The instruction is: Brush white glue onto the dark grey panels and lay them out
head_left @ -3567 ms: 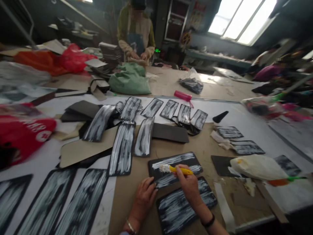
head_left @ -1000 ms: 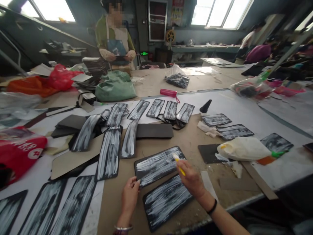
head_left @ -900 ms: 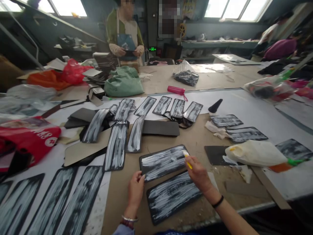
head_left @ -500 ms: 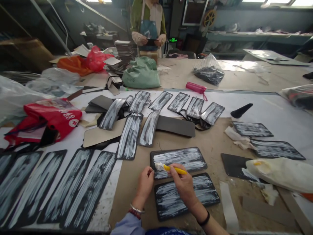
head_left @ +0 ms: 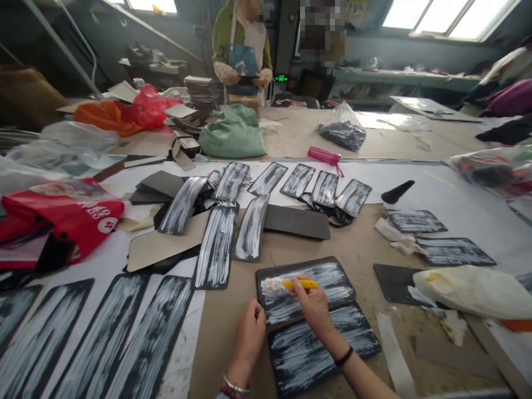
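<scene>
Nearest us at the left, we count four white-streaked black strips (head_left: 155, 332). Before us lie two wider panels, a nearer panel (head_left: 299, 354) and a farther panel (head_left: 332, 271). Our right hand (head_left: 311, 307), fingers closed round one yellow brush (head_left: 307, 284), keeps the brush's tip over the farther panel and blocks our view of part of both. Our left hand (head_left: 250, 332) has curled fingers beside the farther panel's near left corner; we cannot tell whether they grip it. Beyond, we count three long strips (head_left: 214, 249), five shorter strips (head_left: 299, 180) and, rightward, two flat strips (head_left: 456, 251). One white bag (head_left: 469, 288) covers part of one dark sheet (head_left: 393, 282). Farther, we see one pink pouch (head_left: 324, 155), one green sack (head_left: 233, 133) and, across the desk (head_left: 291, 124), one person (head_left: 245, 55).
</scene>
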A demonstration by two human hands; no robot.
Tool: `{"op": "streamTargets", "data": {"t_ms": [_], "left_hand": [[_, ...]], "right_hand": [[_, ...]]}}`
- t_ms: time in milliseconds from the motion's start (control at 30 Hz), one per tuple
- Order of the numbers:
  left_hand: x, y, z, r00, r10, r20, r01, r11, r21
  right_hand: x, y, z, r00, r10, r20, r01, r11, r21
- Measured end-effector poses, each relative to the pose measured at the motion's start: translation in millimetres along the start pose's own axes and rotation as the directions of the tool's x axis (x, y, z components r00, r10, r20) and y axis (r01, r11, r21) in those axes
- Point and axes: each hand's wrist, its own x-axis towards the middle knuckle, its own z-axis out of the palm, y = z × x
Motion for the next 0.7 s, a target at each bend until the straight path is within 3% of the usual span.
{"op": "streamTargets", "data": {"t_ms": [133, 233, 300, 367, 467, 600, 700], "left_hand": [[-2.1, -4.6, -0.3, 0.997, 0.071, -0.01, -0.07, 0.995, 0.071], [-3.1, -9.2, -1.2, 0.996, 0.084, -0.017, -0.082, 0.992, 0.095], [-3.3, -9.6, -3.1, 0.997, 0.074, -0.005, -0.073, 0.991, 0.114], [-3.2, -7.2, -6.0, 0.998, 0.056, 0.017, -0.058, 0.989, 0.137], [-2.2, -2.5, -10.2, 0.997, 0.029, 0.069, -0.04, 0.985, 0.17], [-3.0, -7.8, -13.6, 0.995, -0.008, 0.095, -0.009, 0.984, 0.179], [-6.2, -12.0, -15.1, 0.994, -0.049, 0.1, 0.039, 0.994, 0.103]], "right_hand": [[14.3, 19.4, -67.2, 0.964, 0.043, -0.262, -0.07, 0.993, -0.096], [17.3, 20.6, -122.6, 0.911, -0.015, -0.411, -0.088, 0.969, -0.232], [16.1, 17.9, -143.1, 0.892, -0.105, -0.439, -0.059, 0.938, -0.343], [12.4, 15.0, -147.6, 0.88, -0.253, -0.402, 0.033, 0.878, -0.478], [0.5, 10.4, -132.8, 0.87, -0.437, -0.229, 0.218, 0.757, -0.615], [-23.4, 3.0, -103.7, 0.875, -0.481, 0.055, 0.416, 0.69, -0.593], [-38.3, -1.9, -93.2, 0.855, -0.513, 0.073, 0.45, 0.665, -0.596]]}}
